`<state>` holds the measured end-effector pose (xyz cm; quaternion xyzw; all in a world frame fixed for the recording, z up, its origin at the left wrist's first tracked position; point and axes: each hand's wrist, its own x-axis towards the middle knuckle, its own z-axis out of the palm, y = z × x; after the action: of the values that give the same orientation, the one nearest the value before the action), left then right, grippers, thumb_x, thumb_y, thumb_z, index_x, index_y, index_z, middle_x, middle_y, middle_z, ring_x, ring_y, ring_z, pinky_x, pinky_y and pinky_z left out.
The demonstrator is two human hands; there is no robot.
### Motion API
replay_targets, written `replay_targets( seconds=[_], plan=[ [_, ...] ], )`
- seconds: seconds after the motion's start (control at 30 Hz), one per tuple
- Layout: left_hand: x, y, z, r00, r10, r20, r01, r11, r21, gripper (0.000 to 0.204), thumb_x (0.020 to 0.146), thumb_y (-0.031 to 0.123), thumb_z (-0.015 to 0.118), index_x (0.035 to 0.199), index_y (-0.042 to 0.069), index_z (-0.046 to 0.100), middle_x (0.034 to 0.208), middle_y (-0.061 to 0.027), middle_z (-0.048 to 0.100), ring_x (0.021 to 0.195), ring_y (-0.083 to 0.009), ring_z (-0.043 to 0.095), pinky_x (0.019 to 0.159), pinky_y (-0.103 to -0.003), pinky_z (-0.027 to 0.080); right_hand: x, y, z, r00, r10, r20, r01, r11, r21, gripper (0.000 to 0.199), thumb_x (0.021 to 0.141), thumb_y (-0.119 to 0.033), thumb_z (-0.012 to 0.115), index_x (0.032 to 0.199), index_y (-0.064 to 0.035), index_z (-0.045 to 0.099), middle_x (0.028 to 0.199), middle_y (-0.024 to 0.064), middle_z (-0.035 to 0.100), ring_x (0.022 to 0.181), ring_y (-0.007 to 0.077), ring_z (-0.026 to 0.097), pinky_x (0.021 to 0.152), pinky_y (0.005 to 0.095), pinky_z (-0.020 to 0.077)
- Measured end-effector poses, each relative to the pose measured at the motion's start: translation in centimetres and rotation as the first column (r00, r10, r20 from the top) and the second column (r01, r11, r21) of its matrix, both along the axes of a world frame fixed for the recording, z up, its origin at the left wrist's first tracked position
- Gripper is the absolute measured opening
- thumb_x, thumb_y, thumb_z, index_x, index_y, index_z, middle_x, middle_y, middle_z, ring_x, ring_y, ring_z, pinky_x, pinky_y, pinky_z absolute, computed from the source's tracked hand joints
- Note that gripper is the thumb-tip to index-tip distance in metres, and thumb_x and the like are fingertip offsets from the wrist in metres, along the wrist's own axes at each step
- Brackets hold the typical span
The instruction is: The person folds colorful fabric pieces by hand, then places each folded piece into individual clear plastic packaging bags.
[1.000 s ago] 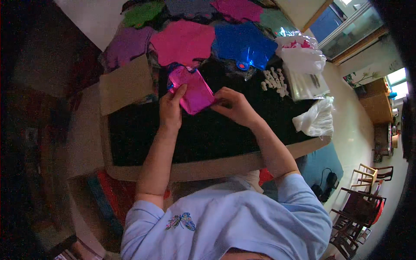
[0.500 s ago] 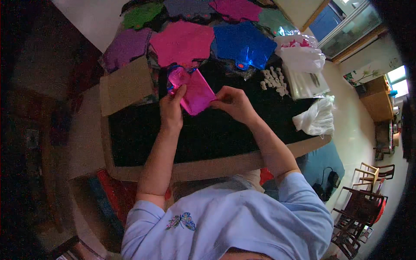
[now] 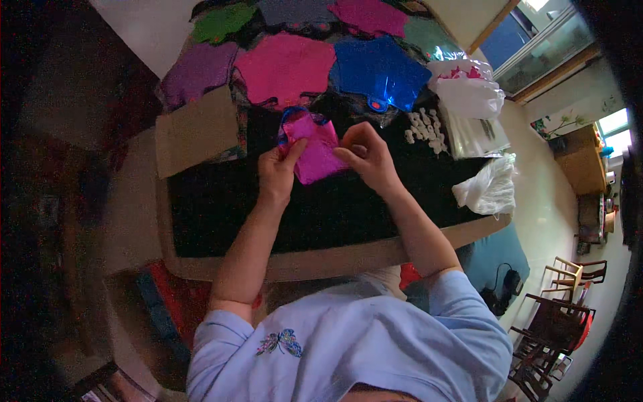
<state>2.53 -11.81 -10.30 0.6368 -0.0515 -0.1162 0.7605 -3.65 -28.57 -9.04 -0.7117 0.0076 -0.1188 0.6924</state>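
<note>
Your black-covered table (image 3: pixel 221 221) gives a dark working surface, with flat foil balloons (image 3: pixel 284 63) fanned along its far edge, within reach. At centre, your left hand (image 3: pixel 276 175) and right hand (image 3: pixel 367 155) each pinch a side of the folded magenta foil balloon (image 3: pixel 315 153), holding it flat just above the cloth.

Pale floor (image 3: pixel 556 221), wooden chairs (image 3: pixel 569 275) at right, bright window (image 3: pixel 613 124) beyond.
</note>
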Motion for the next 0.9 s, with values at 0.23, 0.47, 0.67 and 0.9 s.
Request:
replay_targets(
  seconds=[0.23,0.47,0.67,0.9],
  plan=[
    [-0.6,-0.2,0.5,0.998,-0.062,0.017,0.06,0.992,0.109,0.022,0.081,0.024,0.063,0.084,0.003,0.065,0.075,-0.0003,0.062,0.067,-0.0078,0.054,0.063,-0.024,0.043,0.2,-0.4,-1.0,1.0,0.013,-0.025,-0.016,0.992,-0.122,0.018,0.079,-0.007,0.062,0.094,-0.0017,0.055,0.091,0.0034,0.049,0.086,0.0095,0.048,0.074,0.0253,0.0408],
    [-1.0,-0.4,1.8,0.996,-0.081,-0.031,0.083,0.994,0.076,0.022,0.08,0.024,0.064,0.084,0.002,0.065,0.075,-0.001,0.062,0.07,-0.0079,0.055,0.066,-0.024,0.043,-0.1,-0.2,0.3,0.977,0.136,-0.163,-0.103,0.975,0.196,0.032,0.087,-0.017,0.052,0.116,-0.0037,0.048,0.111,0.0056,0.05,0.101,0.0124,0.048,0.088,0.0274,0.0382],
    [-1.1,-0.2,1.1,0.963,-0.267,-0.033,0.269,0.947,0.178,0.024,0.08,0.026,0.063,0.085,0.002,0.065,0.078,-0.0018,0.063,0.072,-0.0081,0.056,0.067,-0.025,0.044,-0.9,0.0,1.5,0.879,0.356,-0.318,-0.233,0.901,0.365,0.038,0.088,-0.027,0.051,0.118,-0.0039,0.047,0.11,0.0043,0.053,0.101,0.0102,0.048,0.087,0.0259,0.0386],
    [-1.2,-0.4,0.7,0.901,-0.429,-0.066,0.434,0.895,0.102,0.025,0.082,0.027,0.06,0.09,0.003,0.064,0.08,-0.002,0.063,0.074,-0.0074,0.055,0.068,-0.024,0.043,-0.2,-1.4,-2.2,0.887,0.147,-0.439,-0.086,0.984,0.155,0.022,0.086,-0.026,0.055,0.085,-0.0055,0.062,0.073,-0.0043,0.059,0.064,0.0034,0.051,0.06,0.02,0.0415]
  ],
)
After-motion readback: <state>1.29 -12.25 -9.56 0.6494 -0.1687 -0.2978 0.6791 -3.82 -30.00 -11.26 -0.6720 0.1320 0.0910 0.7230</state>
